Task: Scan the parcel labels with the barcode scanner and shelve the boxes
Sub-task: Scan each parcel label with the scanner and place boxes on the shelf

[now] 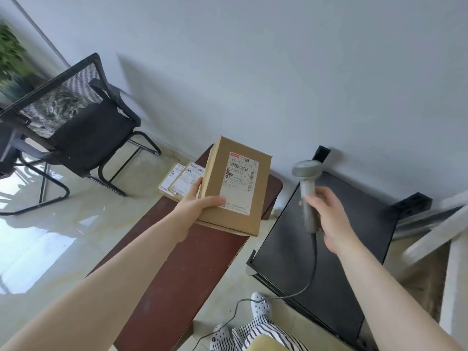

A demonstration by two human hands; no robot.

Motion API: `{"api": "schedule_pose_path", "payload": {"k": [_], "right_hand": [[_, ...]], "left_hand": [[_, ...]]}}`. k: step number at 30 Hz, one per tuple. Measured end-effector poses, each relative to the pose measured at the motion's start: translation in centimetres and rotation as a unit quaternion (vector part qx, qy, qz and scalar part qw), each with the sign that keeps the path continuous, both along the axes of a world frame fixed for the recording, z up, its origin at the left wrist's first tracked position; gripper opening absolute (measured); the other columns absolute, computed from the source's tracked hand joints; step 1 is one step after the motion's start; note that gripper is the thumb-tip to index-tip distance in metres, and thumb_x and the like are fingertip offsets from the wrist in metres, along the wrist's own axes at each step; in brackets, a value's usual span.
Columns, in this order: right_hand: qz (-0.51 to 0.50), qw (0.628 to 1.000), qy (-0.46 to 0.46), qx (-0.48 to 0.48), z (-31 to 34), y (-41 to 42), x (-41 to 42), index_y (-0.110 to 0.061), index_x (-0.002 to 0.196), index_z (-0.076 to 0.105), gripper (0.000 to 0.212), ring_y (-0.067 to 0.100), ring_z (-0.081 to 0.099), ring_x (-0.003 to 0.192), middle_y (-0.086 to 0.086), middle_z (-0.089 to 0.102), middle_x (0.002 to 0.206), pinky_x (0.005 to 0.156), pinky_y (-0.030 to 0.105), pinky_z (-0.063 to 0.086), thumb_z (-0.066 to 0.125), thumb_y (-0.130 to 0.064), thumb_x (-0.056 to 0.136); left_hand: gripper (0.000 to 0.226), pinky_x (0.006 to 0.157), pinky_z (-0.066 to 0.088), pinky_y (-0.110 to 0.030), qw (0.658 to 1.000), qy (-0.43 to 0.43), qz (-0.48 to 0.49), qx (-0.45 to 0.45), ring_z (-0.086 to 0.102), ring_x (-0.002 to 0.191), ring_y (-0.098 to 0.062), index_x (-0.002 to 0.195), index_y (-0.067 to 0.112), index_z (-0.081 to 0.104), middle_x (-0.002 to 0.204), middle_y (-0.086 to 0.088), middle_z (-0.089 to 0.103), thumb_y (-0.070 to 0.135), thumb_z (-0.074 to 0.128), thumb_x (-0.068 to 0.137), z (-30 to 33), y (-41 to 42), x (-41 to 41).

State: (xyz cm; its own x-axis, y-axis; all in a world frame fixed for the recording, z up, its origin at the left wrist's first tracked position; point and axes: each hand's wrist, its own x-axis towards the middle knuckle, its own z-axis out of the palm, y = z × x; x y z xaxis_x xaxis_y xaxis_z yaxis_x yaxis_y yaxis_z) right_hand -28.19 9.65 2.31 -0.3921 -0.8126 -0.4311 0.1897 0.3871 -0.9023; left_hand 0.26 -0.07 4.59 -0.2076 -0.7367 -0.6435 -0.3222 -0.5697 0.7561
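Observation:
My left hand point(196, 202) grips a brown cardboard parcel point(215, 173) by its near left corner and holds it above the far end of a dark red bench point(174, 262). The parcel's white shipping label point(239, 183) faces up. My right hand point(326, 214) holds the handle of a grey barcode scanner point(307, 188) to the right of the parcel, head up; its grey cable point(310, 282) trails down to the floor. Two smaller labelled parcels point(181, 179) lie on the bench's far left corner, partly behind the held box.
A black shelf unit point(326, 262) stands low on the right of the bench, its top surface bare. A black mesh chair point(76, 122) is at the left on the glossy tiled floor. A white frame point(445, 224) rises at the right edge. My spotted shoes point(260, 304) are below.

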Motion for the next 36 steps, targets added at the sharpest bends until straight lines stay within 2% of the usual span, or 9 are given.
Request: {"api": "schedule_pose_path", "payload": {"k": [2,5,7,10,19,24,27,31,36], "right_hand": [[0.130,0.990,-0.037,-0.028,2.4,-0.7,-0.3,-0.012,0.097,0.058,0.029,0.018,0.054,0.062,0.005,0.065,0.076,0.059,0.030,0.042,0.065,-0.034,0.080],[0.284,0.958,-0.031,-0.024,4.6,-1.3,-0.4,0.001,0.104,0.055,0.056,0.016,0.053,0.057,0.008,0.062,0.073,0.057,0.029,0.041,0.067,-0.042,0.069],[0.344,0.939,-0.013,-0.029,5.6,-1.4,0.0,-0.007,0.097,0.062,0.046,0.013,0.056,0.059,0.007,0.063,0.073,0.056,0.025,0.044,0.067,-0.042,0.068],[0.374,0.926,-0.006,-0.053,6.5,-1.4,0.7,-0.024,0.080,0.064,0.022,0.013,0.058,0.061,0.003,0.064,0.070,0.057,0.021,0.046,0.068,-0.042,0.067],[0.394,0.916,0.033,-0.065,6.9,-1.3,1.8,-0.010,0.083,0.058,0.037,0.011,0.065,0.065,0.003,0.063,0.068,0.062,0.022,0.046,0.067,-0.041,0.065],[0.388,0.919,0.027,-0.063,7.5,-0.8,2.1,-0.012,0.083,0.059,0.036,0.011,0.063,0.063,0.004,0.063,0.067,0.060,0.021,0.046,0.067,-0.041,0.064],[0.349,0.936,0.000,-0.048,7.3,-0.4,2.5,-0.002,0.094,0.058,0.050,0.012,0.058,0.059,0.007,0.061,0.070,0.056,0.026,0.043,0.067,-0.042,0.065],[0.200,0.959,-0.197,-0.042,7.0,0.5,5.1,0.000,0.110,0.060,0.064,0.015,0.046,0.059,0.004,0.056,0.072,0.054,0.023,0.041,0.069,-0.044,0.064],[0.047,0.918,-0.393,-0.039,7.7,1.1,9.1,-0.010,0.108,0.060,0.040,0.010,0.045,0.059,0.000,0.054,0.073,0.049,0.019,0.042,0.060,-0.041,0.083]], "left_hand": [[0.116,0.097,0.056,-0.039,1.000,-0.006,-0.015,0.001,0.074,0.103,-0.021,0.153,0.047,0.032,0.122,0.004,0.073,0.042,0.089,0.052,0.2,-0.4,0.8],[0.126,0.102,0.054,-0.045,1.000,-0.010,-0.024,0.002,0.076,0.100,-0.023,0.154,0.047,0.029,0.121,0.004,0.074,0.046,0.090,0.045,0.6,-0.7,1.8],[0.126,0.101,0.054,-0.046,1.000,-0.008,-0.023,0.000,0.076,0.099,-0.023,0.154,0.047,0.028,0.120,0.004,0.074,0.046,0.090,0.044,1.0,-0.7,2.4],[0.124,0.103,0.053,-0.047,1.000,-0.012,-0.016,-0.007,0.076,0.100,-0.023,0.153,0.050,0.030,0.121,0.005,0.074,0.047,0.090,0.045,1.4,-0.6,3.2],[0.126,0.093,0.058,-0.041,1.000,-0.012,-0.013,-0.019,0.077,0.096,-0.022,0.154,0.048,0.029,0.122,0.003,0.072,0.046,0.089,0.043,2.1,0.5,4.3],[0.124,0.097,0.057,-0.043,1.000,-0.012,-0.016,-0.022,0.076,0.099,-0.022,0.154,0.048,0.028,0.125,0.003,0.071,0.047,0.089,0.046,2.1,1.0,4.5],[0.125,0.098,0.057,-0.045,1.000,-0.012,-0.006,-0.024,0.076,0.099,-0.022,0.154,0.048,0.028,0.126,0.003,0.070,0.047,0.090,0.045,2.1,1.3,4.3],[0.121,0.098,0.056,-0.044,0.999,-0.009,0.025,-0.034,0.075,0.100,-0.023,0.152,0.050,0.029,0.125,0.002,0.070,0.046,0.089,0.047,2.0,1.9,3.2],[0.119,0.088,0.058,-0.034,0.996,0.001,0.072,-0.047,0.072,0.105,-0.022,0.155,0.050,0.023,0.133,0.002,0.063,0.043,0.091,0.057,1.2,2.6,0.8]]}}
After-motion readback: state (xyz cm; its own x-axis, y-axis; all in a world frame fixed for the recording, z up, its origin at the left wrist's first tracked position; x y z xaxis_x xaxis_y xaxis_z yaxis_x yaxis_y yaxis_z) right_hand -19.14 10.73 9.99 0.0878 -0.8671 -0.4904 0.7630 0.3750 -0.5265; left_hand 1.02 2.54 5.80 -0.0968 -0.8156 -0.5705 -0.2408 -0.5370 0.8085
